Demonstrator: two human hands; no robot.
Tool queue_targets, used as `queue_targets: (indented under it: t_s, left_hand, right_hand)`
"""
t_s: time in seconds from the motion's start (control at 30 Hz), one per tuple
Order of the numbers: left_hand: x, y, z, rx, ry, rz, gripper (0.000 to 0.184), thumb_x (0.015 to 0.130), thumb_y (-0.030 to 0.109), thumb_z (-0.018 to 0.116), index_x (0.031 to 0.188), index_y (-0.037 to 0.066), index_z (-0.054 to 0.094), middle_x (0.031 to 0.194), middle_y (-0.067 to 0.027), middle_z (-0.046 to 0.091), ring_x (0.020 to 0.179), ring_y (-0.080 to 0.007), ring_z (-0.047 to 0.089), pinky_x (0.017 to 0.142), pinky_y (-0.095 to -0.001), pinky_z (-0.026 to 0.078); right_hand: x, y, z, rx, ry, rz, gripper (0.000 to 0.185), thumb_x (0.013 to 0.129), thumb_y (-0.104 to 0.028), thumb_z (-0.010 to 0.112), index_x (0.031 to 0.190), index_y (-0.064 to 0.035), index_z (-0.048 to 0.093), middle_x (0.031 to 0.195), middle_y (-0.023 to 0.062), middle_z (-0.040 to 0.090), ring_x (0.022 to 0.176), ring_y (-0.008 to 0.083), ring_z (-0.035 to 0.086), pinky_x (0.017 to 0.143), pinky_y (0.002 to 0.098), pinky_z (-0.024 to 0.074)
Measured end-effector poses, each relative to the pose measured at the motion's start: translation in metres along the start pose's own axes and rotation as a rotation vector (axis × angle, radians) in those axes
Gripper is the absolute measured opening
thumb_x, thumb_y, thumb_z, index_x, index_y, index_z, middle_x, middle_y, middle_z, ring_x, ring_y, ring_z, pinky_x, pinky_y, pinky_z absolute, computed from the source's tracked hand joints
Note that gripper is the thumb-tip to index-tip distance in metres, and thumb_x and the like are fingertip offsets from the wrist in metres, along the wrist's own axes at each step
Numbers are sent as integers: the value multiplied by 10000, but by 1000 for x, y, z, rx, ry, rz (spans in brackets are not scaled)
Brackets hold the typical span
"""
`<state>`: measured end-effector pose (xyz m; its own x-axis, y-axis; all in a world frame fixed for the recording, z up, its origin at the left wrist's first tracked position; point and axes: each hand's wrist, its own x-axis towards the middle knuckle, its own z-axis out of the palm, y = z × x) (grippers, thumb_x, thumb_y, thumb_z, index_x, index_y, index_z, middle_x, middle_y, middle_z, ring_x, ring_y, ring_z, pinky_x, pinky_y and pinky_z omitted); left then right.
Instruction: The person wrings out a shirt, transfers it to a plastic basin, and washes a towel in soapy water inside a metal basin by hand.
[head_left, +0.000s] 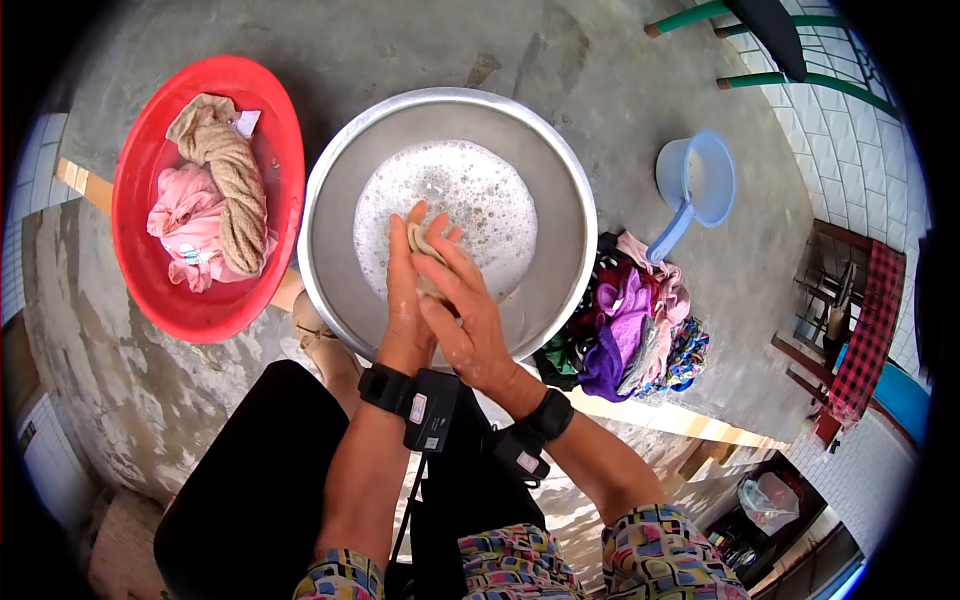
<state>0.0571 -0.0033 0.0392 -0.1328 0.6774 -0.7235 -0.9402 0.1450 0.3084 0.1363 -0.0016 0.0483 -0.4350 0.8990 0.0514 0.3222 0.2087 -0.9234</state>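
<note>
Over the near part of a large metal basin [325, 130] of sudsy water [470, 200], my two hands are pressed close together. A small pale cloth [428, 243] is pinched between them, mostly hidden by the fingers. My left hand [402, 290] is upright, its fingers pointing to the far side. My right hand [468, 315] lies against it from the right, fingers curled over the cloth. Both wrists wear black straps with small devices. White foam with grey bubbles covers the water.
A red tub [125, 200] at the left holds a twisted beige cloth [232, 190] and pink clothing [190, 215]. Right of the basin are piled colourful clothes [620, 320] and a blue dipper [668, 180]. A green-legged chair [775, 40] stands at the upper right.
</note>
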Motion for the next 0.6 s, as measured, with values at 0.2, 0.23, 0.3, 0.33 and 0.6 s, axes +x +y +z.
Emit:
queue_targets:
  t_s: [0.2,0.23,0.3,0.33,0.6]
  left_hand:
    - [1,-22,4,-69,-45,-65,331,917,262,421,1146,29,476,1100,-54,520,995,-159,504,890,-323,412]
    - [3,-20,2,-59,-66,-37,347,923,284,403,1153,32,470,1108,-59,518,1000,-167,505,887,-327,417]
    - [-3,1,9,-9,5,-26,354,925,292,394,1162,37,462,1118,-61,514,1008,-169,503,884,-327,421]
    - [-7,11,11,47,80,-20,361,927,300,386,1171,42,454,1129,-62,509,1017,-171,500,881,-328,424]
    - [6,-24,-1,-20,-80,-102,438,926,361,370,1217,37,415,1178,-73,485,1080,-192,476,883,-329,428]
  right_hand:
    - [52,49,-17,-154,45,177,353,854,-193,465,1161,-26,516,1222,229,460,1173,336,419,987,378,310]
    - [43,46,-13,-130,32,121,368,833,-201,463,1142,-5,509,1226,251,448,1119,392,429,969,423,306]
    - [-2,5,2,-47,46,70,372,830,-196,463,1149,-10,507,1221,250,452,1118,395,427,970,417,304]
    - [-15,-8,6,40,62,27,375,828,-191,462,1156,-14,506,1216,249,457,1117,398,424,971,412,301]
    - [39,38,-14,-171,70,162,359,815,-178,479,1135,-18,509,1197,241,474,1157,385,397,1005,400,255]
